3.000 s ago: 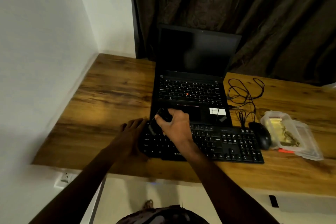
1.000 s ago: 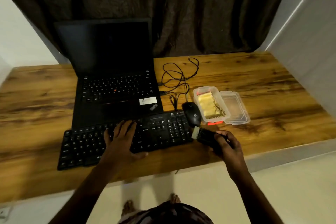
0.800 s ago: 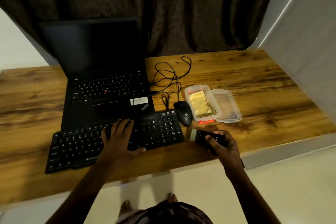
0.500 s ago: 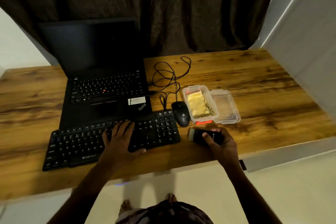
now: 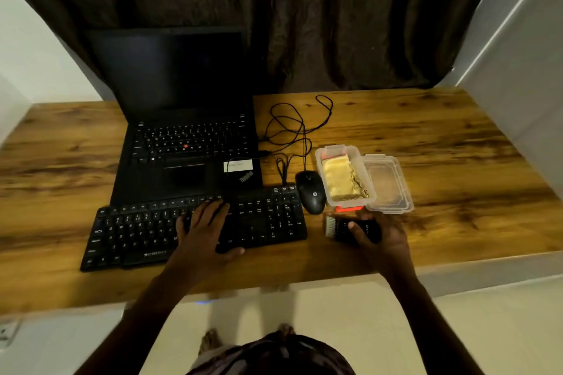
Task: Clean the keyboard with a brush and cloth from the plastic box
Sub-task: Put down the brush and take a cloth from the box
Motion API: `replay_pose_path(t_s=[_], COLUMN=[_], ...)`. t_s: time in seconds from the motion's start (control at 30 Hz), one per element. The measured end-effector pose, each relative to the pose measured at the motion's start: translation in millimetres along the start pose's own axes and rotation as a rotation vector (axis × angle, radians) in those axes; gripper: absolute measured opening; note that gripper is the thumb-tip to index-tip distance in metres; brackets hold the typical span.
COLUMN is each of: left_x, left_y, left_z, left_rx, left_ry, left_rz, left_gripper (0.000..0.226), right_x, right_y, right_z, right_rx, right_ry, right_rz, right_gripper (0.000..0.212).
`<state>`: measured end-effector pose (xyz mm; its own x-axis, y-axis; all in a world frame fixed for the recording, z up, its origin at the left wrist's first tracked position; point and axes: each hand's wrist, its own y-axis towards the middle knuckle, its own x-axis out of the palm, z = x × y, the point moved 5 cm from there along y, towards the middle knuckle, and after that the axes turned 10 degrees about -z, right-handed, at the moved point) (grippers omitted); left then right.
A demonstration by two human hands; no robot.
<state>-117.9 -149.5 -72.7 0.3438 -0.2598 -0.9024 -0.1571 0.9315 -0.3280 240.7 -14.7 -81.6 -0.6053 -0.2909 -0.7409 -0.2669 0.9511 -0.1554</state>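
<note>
**Brush held by the box, cloth still inside**

The right hand (image 5: 380,237) grips the black brush (image 5: 336,227), bristles pointing left, low over the surface (image 5: 457,146) just in front of the plastic box (image 5: 319,166), where the yellow cloth (image 5: 338,179) lies. The left hand (image 5: 204,228) rests flat, fingers straight, on the keyboard (image 5: 131,231). If the brush is set down this near the front edge, it could roll off. A hasty reach for the cloth could knock the mouse (image 5: 310,192) or tip the light box.

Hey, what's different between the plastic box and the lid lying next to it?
The box holds a yellow cloth; the lid holds nothing. The box has tall walls; the lid is shallow. The box sits right beside the mouse; the lid lies on the box's other side. Both are clear plastic and rest side by side on the desk.
</note>
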Motion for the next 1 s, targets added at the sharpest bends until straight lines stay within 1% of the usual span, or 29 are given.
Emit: replay_pose_path(t_s=[0.07,0.17,0.23,0.3,0.4,0.47,0.57,0.8,0.9,1.0], left_x=[-0.4,-1.6,-2.8,-3.7,-3.9,-3.3,-5.0,-12.2,-13.3,-12.8], left_y=[0.3,-0.2,-0.6,-0.7,-0.1,1.3,1.6,-0.4,-0.7,0.4], left_z=[-0.2,-0.7,-1.8,-2.3,-3.1,-4.7,-8.0,-12.9,-13.8,-17.0], left_rx=[0.001,0.012,0.017,0.026,0.048,0.059,0.078,0.087,0.099,0.138], left_ry=[-0.007,-0.030,-0.027,-0.032,-0.022,-0.008,0.019,0.045,0.031,0.003], left_rz=[-0.009,-0.019,-0.019,-0.008,0.002,0.003,0.007,-0.049,-0.056,-0.027], left_gripper=[0.111,0.108,0.111,0.111,0.110,0.110,0.110,0.109,0.106,0.106], right_x=[-9.7,-32.9,-40.9,-41.1,-26.9,-15.5,0.6,14.3,17.3,14.3], right_y=[0.5,8.1,29.3,59.1,99.4,118.4,133.2,144.3,147.2,142.1], right_z=[-7.5,-34.1,-52.0,-67.7,-88.9,-97.3,-100.4,-100.8,-99.9,-103.5], right_rx=[0.007,-0.107,-0.177,-0.205,-0.187,-0.171,-0.139,-0.122,-0.071,-0.057], right_ry=[-0.034,-0.062,-0.104,-0.174,-0.326,-0.421,-0.459,-0.576,-0.581,-0.616], right_rz=[0.045,0.205,0.195,0.110,-0.040,-0.121,-0.237,-0.251,-0.238,-0.172], right_gripper=[0.057,0.030,0.023,0.024,0.025,0.033,0.044,0.062,0.054,0.044])
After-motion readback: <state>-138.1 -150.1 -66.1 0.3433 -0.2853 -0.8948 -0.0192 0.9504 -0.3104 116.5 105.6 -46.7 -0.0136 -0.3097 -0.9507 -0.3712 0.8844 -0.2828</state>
